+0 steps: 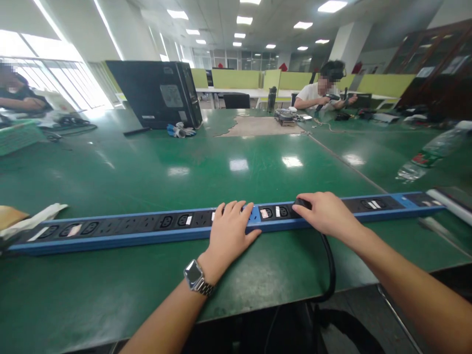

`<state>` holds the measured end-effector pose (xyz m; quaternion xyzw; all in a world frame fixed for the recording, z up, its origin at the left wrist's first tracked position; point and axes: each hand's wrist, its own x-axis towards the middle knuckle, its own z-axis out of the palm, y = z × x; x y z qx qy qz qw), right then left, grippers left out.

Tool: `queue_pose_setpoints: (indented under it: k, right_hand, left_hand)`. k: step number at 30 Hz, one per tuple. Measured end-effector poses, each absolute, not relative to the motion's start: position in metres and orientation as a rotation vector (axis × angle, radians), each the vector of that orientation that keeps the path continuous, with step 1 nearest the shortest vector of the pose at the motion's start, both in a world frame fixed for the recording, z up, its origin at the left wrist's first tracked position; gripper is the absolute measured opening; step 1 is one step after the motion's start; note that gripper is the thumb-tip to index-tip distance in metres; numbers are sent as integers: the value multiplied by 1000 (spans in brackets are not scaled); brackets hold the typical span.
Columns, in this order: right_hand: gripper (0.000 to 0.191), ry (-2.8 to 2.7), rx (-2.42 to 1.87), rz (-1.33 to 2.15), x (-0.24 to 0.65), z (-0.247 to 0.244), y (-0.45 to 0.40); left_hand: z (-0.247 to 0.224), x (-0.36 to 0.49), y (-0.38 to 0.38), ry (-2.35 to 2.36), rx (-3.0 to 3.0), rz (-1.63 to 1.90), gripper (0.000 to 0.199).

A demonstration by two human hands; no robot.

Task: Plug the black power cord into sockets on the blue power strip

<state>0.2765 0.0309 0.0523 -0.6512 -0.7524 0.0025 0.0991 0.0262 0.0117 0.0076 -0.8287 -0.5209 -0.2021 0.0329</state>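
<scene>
A long blue power strip (147, 231) with black sockets lies across the green table (221, 167) near its front edge. My left hand (230, 231) rests flat on the strip's middle, fingers spread, a watch on the wrist. My right hand (324, 214) grips a black plug (301, 202) seated in a socket just right of the left hand. The plug's black cable (331, 270) hangs down over the table's front edge.
A black computer case (158, 93) stands at the back left, with blue-white gloves (180, 130) beside it. A plastic bottle (431, 152) lies at the right. A person sits at the far end, another at the far left. White cloth (37, 219) lies by the strip's left end.
</scene>
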Motion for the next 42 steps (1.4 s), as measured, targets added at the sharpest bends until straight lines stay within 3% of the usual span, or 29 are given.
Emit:
queue_pose_setpoints:
  k: [12,21,29,32,37,39,42]
  right_hand:
    - [32,-2264,-2024,-36,276,61,31]
    - [24,-2375,-1967,119,274,71,52]
    - [31,-2244,-2032,-122,261,39,30]
    - [29,-2210,-1938,-75,265,61,16]
    - [49,-1758,-1731,-185,327,136,6]
    - [48,-1753,-1849,-117,368,136,14]
    - [34,-1900,-2020,142,423,96,33]
  left_hand:
    - [6,25,12,-1551,-2533,-618,57]
    - [5,26,11,-1560,-2541,-620,58]
    - [3,26,11,-1552,-2522,-662,58]
    - [4,26,11,-1560,-2520,-642,58]
    - [5,26,11,-1556,-2521,-623,59]
    - [4,26,11,-1552,-2514,-631,58]
    - [3,25,11,-1551,-2512,-646,58]
